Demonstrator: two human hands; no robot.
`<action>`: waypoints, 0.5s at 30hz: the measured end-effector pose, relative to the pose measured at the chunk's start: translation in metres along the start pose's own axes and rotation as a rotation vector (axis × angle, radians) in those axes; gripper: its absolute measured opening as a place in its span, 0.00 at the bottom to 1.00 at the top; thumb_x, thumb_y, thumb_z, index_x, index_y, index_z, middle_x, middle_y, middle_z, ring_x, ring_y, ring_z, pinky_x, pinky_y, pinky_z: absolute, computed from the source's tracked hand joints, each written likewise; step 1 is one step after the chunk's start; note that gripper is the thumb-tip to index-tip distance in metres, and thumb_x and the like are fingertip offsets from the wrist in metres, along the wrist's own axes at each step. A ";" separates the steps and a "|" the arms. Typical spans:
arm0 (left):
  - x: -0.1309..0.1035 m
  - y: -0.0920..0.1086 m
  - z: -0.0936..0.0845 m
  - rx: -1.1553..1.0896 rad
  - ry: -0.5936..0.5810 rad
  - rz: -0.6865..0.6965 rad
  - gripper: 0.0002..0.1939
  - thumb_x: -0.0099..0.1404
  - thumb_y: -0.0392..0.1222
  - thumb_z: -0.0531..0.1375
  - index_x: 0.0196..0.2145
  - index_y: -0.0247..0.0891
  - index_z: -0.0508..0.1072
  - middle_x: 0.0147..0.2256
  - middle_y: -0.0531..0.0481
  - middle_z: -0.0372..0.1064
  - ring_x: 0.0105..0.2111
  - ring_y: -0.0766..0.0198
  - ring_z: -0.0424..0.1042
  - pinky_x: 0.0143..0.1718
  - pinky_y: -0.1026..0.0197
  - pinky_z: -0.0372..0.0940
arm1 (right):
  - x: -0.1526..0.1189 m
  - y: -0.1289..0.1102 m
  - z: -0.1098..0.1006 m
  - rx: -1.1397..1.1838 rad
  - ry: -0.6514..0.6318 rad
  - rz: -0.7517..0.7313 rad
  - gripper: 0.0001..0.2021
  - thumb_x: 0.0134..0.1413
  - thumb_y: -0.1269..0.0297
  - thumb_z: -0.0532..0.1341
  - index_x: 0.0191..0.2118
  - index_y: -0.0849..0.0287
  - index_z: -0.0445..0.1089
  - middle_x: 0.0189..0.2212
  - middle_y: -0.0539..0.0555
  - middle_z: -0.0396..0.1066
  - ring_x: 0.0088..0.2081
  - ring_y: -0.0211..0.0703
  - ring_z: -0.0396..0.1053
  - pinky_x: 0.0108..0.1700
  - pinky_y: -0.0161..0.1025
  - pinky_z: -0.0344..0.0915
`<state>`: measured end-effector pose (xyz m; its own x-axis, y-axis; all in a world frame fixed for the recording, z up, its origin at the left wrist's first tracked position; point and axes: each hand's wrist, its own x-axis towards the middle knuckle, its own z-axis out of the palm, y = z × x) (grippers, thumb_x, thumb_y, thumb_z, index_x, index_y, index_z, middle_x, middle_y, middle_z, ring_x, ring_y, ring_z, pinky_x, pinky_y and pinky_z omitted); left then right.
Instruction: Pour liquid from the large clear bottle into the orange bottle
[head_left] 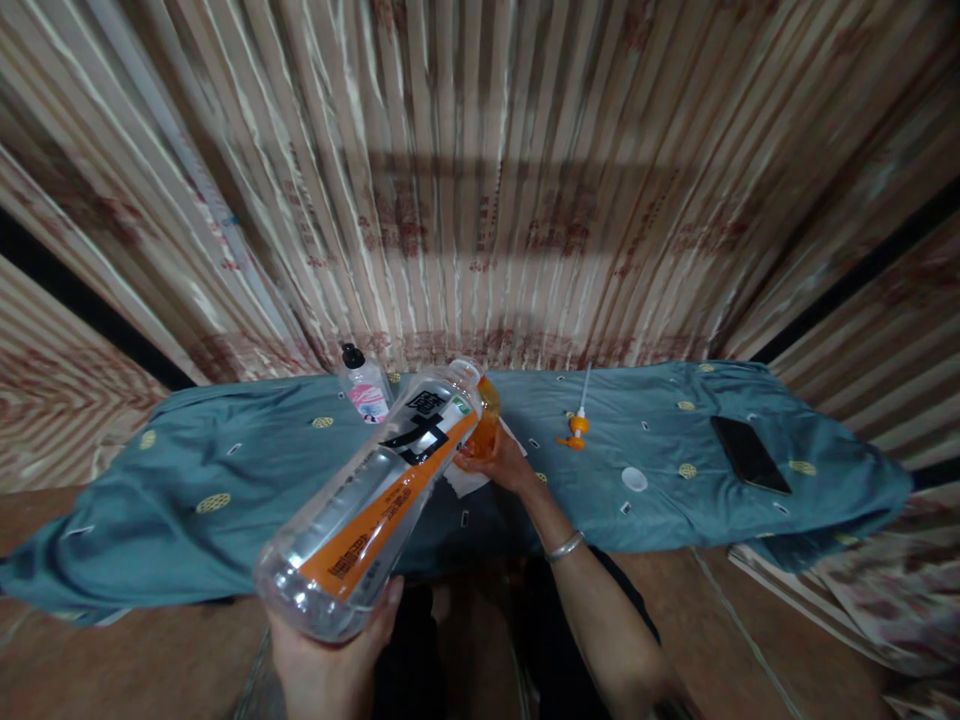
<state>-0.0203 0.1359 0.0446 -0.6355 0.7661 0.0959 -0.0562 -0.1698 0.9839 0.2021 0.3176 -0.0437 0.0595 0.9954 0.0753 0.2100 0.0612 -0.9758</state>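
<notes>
Clear plastic bottle (pixel 364 515) slanted beside orange bottle (pixel 488 420)

The large clear bottle, its silver-and-orange label printed with bold black characters, stretched at a slant over the near part of the table, its base toward the wearer and its mouth pointing away. The left hand (pixel 330 655) was closed around that base from below, the thumb lying along the right side, so the whole length of the bottle reached forward and rightward from the palm.

The right hand (pixel 501 460) was clamped on the orange bottle, which stood directly ahead of the fingers, partly hidden by the larger one. The big bottle's mouth lay just beside the orange bottle's upper part; whether the two touched could not be told. A silver bracelet (pixel 565 546) circled the right wrist, and a piece of white paper (pixel 469 482) showed below that hand.

Left of both bottles, toward the far edge, stood a black-capped clear bottle (pixel 367 398) with a pink label. To the right of the right hand, an orange pump head (pixel 577 430) lay with its pale tube pointing away. Farther right rested a black smartphone (pixel 750 455). A patterned teal cloth (pixel 277 470) covered the table, and striped curtains (pixel 480 200) hung behind it.
</notes>
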 end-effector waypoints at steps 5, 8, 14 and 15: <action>0.004 -0.009 -0.006 0.038 -0.039 0.030 0.44 0.45 0.55 0.89 0.54 0.42 0.78 0.40 0.50 0.79 0.36 0.52 0.82 0.32 0.56 0.81 | 0.001 -0.003 -0.006 -0.029 -0.045 0.057 0.43 0.38 0.59 0.88 0.63 0.50 0.77 0.56 0.55 0.89 0.62 0.67 0.86 0.71 0.69 0.80; 0.004 -0.011 -0.007 0.022 -0.026 0.023 0.46 0.44 0.55 0.89 0.56 0.42 0.79 0.41 0.49 0.79 0.35 0.53 0.81 0.31 0.56 0.81 | 0.002 -0.002 -0.009 -0.034 -0.062 0.063 0.46 0.35 0.61 0.88 0.63 0.50 0.76 0.56 0.55 0.89 0.63 0.67 0.86 0.71 0.69 0.79; 0.006 -0.014 -0.006 0.025 -0.024 0.036 0.46 0.43 0.55 0.89 0.56 0.42 0.79 0.41 0.48 0.79 0.35 0.52 0.81 0.30 0.56 0.81 | 0.001 -0.001 -0.003 -0.032 -0.015 0.057 0.45 0.36 0.57 0.88 0.63 0.50 0.76 0.56 0.56 0.89 0.63 0.68 0.86 0.71 0.70 0.79; 0.006 -0.014 -0.006 0.028 -0.025 0.036 0.46 0.44 0.55 0.89 0.56 0.42 0.79 0.42 0.48 0.80 0.35 0.52 0.81 0.31 0.56 0.81 | 0.001 -0.001 -0.001 -0.030 -0.006 0.054 0.43 0.37 0.56 0.88 0.62 0.50 0.76 0.55 0.56 0.89 0.63 0.68 0.86 0.71 0.70 0.79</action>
<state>-0.0278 0.1390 0.0300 -0.6169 0.7754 0.1346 -0.0117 -0.1800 0.9836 0.2034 0.3184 -0.0428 0.0661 0.9976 0.0210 0.2361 0.0048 -0.9717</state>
